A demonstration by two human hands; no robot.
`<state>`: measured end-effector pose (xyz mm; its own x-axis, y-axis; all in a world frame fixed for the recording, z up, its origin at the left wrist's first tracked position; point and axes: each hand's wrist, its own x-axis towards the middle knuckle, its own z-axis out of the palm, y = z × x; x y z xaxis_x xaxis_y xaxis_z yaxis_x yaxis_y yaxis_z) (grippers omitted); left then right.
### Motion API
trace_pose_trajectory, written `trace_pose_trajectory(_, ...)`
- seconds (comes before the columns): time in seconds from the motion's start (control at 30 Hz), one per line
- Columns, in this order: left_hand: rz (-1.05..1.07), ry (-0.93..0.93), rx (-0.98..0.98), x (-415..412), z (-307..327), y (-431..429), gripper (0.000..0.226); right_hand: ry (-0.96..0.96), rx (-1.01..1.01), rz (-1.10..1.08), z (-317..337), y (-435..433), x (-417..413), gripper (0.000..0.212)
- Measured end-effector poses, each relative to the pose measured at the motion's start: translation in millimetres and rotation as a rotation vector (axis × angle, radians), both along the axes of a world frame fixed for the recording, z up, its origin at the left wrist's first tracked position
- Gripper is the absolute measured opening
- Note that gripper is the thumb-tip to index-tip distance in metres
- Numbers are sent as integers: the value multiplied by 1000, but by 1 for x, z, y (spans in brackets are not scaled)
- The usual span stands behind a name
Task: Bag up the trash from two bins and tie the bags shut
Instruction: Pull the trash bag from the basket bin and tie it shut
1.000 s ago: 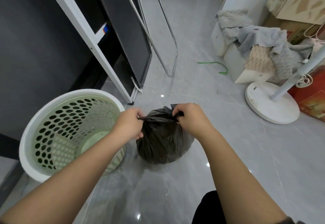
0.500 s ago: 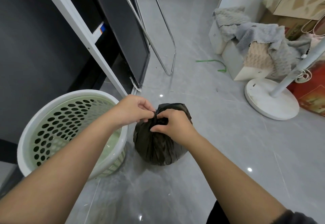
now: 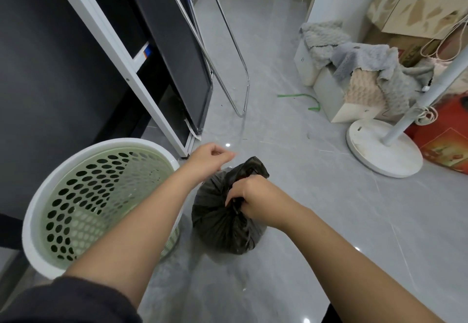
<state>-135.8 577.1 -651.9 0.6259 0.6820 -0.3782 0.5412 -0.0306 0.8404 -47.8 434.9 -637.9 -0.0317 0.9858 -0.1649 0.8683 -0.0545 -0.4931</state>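
One bag (image 3: 218, 226), gripped beneath right hand (image 3: 250, 196)

Domestic interior, likely a living area or hallway: glossy grey tiled floor (image 3: 316, 196), white round-based pedestal fan stand (image 3: 385, 150), stacked cardboard boxes (image 3: 417, 11), grey fleece blankets (image 3: 362, 61) heaped on white boxes, green perforated plastic waste bin (image 3: 101, 196).

The right hand (image 3: 253, 196) covers the gathered neck of the black trash bag (image 3: 215, 223), so no knot can be judged; fingertips of the left hand (image 3: 206, 159) blur; the left forearm (image 3: 141, 221) hides part of the green bin (image 3: 31, 223) rim
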Motion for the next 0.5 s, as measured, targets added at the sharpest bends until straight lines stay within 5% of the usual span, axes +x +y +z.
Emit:
trace_pose_trajectory(0.13, -59, 109, 10, 24, -15, -6, 46, 6, 16, -5, 6, -8, 5, 45)
trace_pose_trajectory(0.23, -59, 199, 179, 32, -31, -4, 13, 7, 33, -6, 10, -14, 11, 43)
trace_pose_trajectory(0.3, -58, 238, 252, 29, -35, 3, 20, 27, 61, -22, 10, -18, 19, 36)
trace_pose_trajectory(0.5, -162, 70, 131, 3, -6, 17, 29, 218, 72, -541, -9, -21, 44, 17)
